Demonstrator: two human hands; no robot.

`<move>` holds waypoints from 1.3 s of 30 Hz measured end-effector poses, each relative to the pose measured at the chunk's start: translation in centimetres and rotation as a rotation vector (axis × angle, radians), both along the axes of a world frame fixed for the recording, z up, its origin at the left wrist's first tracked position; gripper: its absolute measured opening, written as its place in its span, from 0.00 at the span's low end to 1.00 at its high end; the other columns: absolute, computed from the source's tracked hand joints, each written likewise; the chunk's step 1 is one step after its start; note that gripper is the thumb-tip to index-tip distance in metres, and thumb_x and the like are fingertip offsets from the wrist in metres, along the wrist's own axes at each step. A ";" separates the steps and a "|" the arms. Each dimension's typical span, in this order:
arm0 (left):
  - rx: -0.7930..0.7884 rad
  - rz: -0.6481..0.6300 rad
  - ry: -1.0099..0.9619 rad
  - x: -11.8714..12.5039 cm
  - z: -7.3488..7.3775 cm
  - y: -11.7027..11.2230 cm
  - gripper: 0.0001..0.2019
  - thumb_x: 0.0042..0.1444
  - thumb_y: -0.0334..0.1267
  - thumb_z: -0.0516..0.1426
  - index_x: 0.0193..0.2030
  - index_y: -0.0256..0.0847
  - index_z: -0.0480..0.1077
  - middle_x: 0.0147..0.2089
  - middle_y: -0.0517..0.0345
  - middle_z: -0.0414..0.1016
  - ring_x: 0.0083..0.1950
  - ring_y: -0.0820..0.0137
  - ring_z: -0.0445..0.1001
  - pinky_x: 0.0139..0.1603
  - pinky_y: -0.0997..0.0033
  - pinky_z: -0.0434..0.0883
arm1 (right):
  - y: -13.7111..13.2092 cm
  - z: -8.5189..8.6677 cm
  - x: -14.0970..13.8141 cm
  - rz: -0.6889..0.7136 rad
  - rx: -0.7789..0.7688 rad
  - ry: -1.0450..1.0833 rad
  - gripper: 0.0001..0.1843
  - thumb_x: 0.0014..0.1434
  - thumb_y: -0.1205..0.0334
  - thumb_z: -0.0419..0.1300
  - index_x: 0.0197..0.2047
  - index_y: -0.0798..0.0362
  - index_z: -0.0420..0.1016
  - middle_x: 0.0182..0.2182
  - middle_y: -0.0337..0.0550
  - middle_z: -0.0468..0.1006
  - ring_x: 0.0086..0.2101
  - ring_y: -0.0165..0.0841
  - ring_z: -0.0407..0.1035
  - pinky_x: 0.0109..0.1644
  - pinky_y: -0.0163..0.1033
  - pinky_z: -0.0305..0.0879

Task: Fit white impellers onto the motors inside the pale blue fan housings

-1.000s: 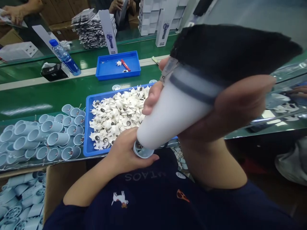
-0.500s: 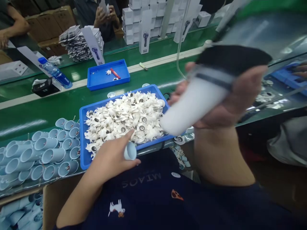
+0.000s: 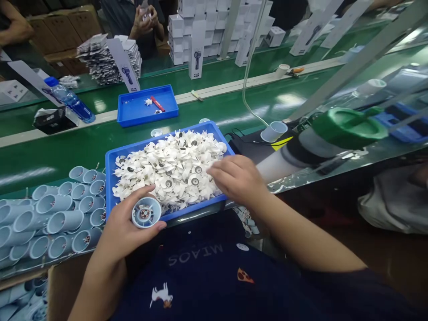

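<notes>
My left hand (image 3: pixel 125 223) is wrapped round a light blue fan housing (image 3: pixel 146 212), its open end facing up at me. Inside it show spokes and a round centre with small reddish parts. A blue tray (image 3: pixel 109 187) heaped with white fan impellers (image 3: pixel 167 165) lies just beyond that hand. At the tray's right side is my right hand (image 3: pixel 239 178), palm down, fingertips drawn together at the edge of the heap. Whatever lies between those fingertips is hidden. Right behind this hand stands a large bottle (image 3: pixel 301 147) with a green lid and a black band.
Many light blue housings (image 3: pixel 65 220) are stacked at the left. Behind the tray are a smaller blue tray (image 3: pixel 133 117) with a red marker (image 3: pixel 158 104), a water bottle (image 3: pixel 72 100) and white boxes (image 3: pixel 197 49). A blue cup-like piece (image 3: pixel 274 131) lies right. A co-worker's hands (image 3: pixel 145 20) hold something white.
My right hand has let go of the large green-lidded bottle, now set down at the right, and moved to the heap of impellers. My left hand has turned the housing's open end towards me.
</notes>
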State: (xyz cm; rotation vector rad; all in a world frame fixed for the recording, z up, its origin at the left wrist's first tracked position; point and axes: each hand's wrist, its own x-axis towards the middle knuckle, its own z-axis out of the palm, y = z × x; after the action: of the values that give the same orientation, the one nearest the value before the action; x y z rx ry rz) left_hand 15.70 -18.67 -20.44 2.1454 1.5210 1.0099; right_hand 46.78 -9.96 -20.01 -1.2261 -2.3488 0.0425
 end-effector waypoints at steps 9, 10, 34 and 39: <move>-0.041 0.075 0.023 -1.8 -0.8 -0.6 0.29 0.52 0.56 0.66 0.58 0.48 0.71 0.50 0.52 0.82 0.54 0.50 0.80 0.48 0.56 0.79 | 2.2 -0.4 -0.9 -0.206 -0.042 -0.380 0.14 0.64 0.72 0.51 0.40 0.58 0.79 0.39 0.55 0.79 0.37 0.39 0.68 0.36 0.43 0.41; -0.047 0.081 0.014 -1.8 -0.9 -0.5 0.29 0.51 0.56 0.66 0.58 0.48 0.71 0.50 0.52 0.82 0.54 0.50 0.80 0.48 0.57 0.79 | 2.3 -0.2 -0.9 -0.228 -0.048 -0.375 0.14 0.63 0.72 0.51 0.40 0.58 0.79 0.38 0.55 0.79 0.37 0.39 0.68 0.36 0.43 0.41; 0.106 -0.137 0.036 4.5 -0.5 0.3 0.26 0.57 0.41 0.64 0.62 0.48 0.65 0.59 0.51 0.77 0.58 0.55 0.75 0.58 0.50 0.70 | -3.5 -0.1 -4.7 0.391 -0.946 0.997 0.15 0.54 0.55 0.71 0.43 0.51 0.76 0.35 0.41 0.75 0.33 0.30 0.71 0.40 0.37 0.71; 0.193 -0.175 0.067 4.6 -0.7 0.6 0.26 0.58 0.39 0.64 0.62 0.47 0.64 0.59 0.49 0.77 0.58 0.56 0.76 0.58 0.52 0.70 | -4.2 1.5 -5.7 0.389 -0.201 0.406 0.06 0.60 0.65 0.67 0.42 0.51 0.81 0.41 0.46 0.69 0.41 0.34 0.69 0.44 0.41 0.70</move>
State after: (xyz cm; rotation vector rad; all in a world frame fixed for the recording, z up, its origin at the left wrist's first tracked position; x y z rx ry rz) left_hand 20.28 -18.05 -21.18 2.4190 1.2815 1.0712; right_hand 41.12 -14.16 -18.52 -0.7364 -2.2137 0.6100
